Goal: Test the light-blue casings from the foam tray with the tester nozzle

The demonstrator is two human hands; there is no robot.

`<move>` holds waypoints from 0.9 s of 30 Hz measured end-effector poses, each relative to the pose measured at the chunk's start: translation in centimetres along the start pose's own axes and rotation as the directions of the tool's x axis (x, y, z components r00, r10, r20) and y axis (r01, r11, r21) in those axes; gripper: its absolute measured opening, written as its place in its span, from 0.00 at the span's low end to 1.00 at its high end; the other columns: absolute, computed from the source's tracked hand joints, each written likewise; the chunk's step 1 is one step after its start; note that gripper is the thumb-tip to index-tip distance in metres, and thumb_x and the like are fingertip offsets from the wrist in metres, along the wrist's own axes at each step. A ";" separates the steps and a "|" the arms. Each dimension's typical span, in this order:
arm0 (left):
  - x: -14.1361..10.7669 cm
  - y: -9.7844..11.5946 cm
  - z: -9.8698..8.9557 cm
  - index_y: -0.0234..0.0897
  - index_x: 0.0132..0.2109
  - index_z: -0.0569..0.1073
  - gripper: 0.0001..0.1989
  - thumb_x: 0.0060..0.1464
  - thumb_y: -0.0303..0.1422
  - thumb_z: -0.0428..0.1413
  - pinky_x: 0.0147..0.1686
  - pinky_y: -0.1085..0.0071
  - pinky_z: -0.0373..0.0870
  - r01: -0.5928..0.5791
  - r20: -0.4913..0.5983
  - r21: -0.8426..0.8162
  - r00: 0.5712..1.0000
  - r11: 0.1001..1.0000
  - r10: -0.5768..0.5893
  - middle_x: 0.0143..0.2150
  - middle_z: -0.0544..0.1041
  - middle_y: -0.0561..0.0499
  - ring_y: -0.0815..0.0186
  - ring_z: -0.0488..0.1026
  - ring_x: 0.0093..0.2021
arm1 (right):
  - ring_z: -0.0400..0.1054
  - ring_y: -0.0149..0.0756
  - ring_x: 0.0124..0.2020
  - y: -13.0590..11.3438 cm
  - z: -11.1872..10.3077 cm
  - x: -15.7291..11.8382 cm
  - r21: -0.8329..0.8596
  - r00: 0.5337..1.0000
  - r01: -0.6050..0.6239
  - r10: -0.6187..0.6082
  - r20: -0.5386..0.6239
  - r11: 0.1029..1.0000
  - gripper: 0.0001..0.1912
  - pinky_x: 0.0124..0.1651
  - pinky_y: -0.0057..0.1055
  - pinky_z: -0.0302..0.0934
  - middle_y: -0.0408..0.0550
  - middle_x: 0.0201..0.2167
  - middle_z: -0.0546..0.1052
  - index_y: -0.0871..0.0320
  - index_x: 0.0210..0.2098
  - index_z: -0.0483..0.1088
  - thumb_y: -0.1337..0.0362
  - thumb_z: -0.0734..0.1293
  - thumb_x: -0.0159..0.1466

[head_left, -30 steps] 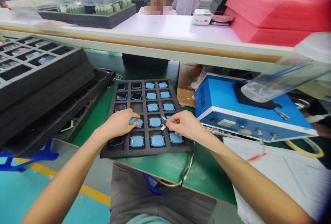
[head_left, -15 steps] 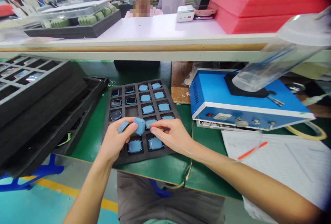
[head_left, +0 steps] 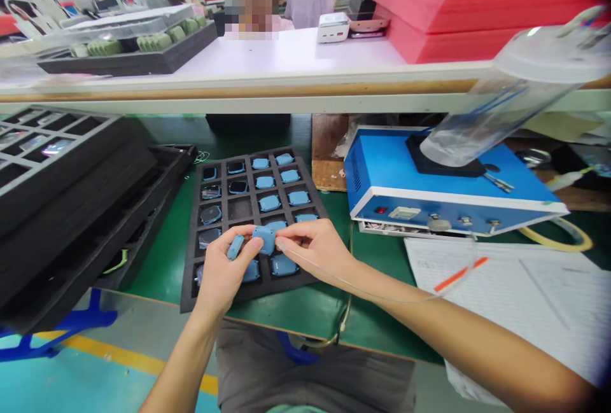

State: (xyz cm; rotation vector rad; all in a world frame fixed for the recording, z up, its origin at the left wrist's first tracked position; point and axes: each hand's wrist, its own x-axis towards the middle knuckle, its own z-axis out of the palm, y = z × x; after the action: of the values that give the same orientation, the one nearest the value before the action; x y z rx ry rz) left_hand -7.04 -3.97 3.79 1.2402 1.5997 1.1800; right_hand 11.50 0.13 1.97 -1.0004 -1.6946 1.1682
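Observation:
My left hand (head_left: 229,273) pinches a blue watch case (head_left: 264,240) between thumb and fingers, above a black foam tray (head_left: 241,210). A second small blue part (head_left: 235,247) is tucked in the same hand. My right hand (head_left: 317,246) is closed at the case's right edge, its fingertips around the end of a thin clear tube (head_left: 382,297). That tube runs back along my right forearm. Whatever tip it has is hidden by the fingers. More blue cases (head_left: 270,203) lie in the tray's right columns; dark-faced ones (head_left: 210,214) lie on the left.
A blue control box (head_left: 453,203) stands at the right, a clear cylinder (head_left: 487,114) on it. Papers with an orange stick (head_left: 461,275) lie in front. Stacked black foam trays (head_left: 95,171) rise at the left. A white shelf (head_left: 286,66) crosses the back, with a person behind it.
My left hand has moved slightly right with the watch case, which is now against my right fingertips. The whole view has shifted a little to the left.

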 end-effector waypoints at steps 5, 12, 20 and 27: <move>-1.6 0.4 1.3 0.36 0.37 0.81 0.13 0.48 0.40 0.66 0.28 0.75 0.65 -0.024 -0.060 0.043 0.998 0.999 0.026 0.27 0.77 0.54 0.70 0.68 0.26 | 0.63 0.28 0.19 -0.3 0.2 0.0 0.010 0.994 -0.096 0.096 -0.042 0.995 0.11 0.23 0.24 0.55 0.43 0.17 0.73 0.61 0.22 0.77 0.61 0.67 0.53; 0.4 -0.6 -1.0 0.38 0.35 0.81 0.11 0.47 0.40 0.65 0.31 0.70 0.66 0.016 -0.255 0.296 0.965 0.955 0.063 0.29 0.79 0.51 0.63 0.72 0.29 | 0.65 0.30 0.17 0.5 -1.3 1.2 0.031 0.962 -0.246 0.248 -0.114 0.969 0.12 0.20 0.25 0.59 0.46 0.16 0.75 0.61 0.21 0.76 0.57 0.69 0.51; 0.7 -0.6 -1.4 0.40 0.40 0.78 0.18 0.54 0.50 0.63 0.26 0.71 0.59 -0.089 -0.302 0.255 0.939 0.963 0.166 0.26 0.69 0.54 0.66 0.63 0.25 | 0.66 0.30 0.18 -0.4 -1.4 0.7 0.034 0.982 -0.176 0.178 -0.061 0.984 0.11 0.21 0.25 0.59 0.46 0.18 0.77 0.60 0.23 0.77 0.57 0.70 0.53; -0.7 -1.2 3.2 0.40 0.50 0.69 0.16 0.67 0.47 0.51 0.28 0.73 0.63 -0.033 0.025 -0.347 0.999 0.937 0.044 0.29 0.66 0.56 0.69 0.63 0.27 | 0.71 0.32 0.21 -1.4 -0.7 -0.4 0.006 0.995 -0.063 0.063 -0.078 0.998 0.07 0.24 0.25 0.64 0.46 0.21 0.80 0.59 0.27 0.79 0.63 0.69 0.56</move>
State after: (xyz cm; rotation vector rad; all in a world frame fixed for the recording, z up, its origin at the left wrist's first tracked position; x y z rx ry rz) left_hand -4.15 -4.13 1.75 1.0572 1.2782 1.3904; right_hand 12.06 -0.37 3.38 -1.0904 -1.6099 1.1569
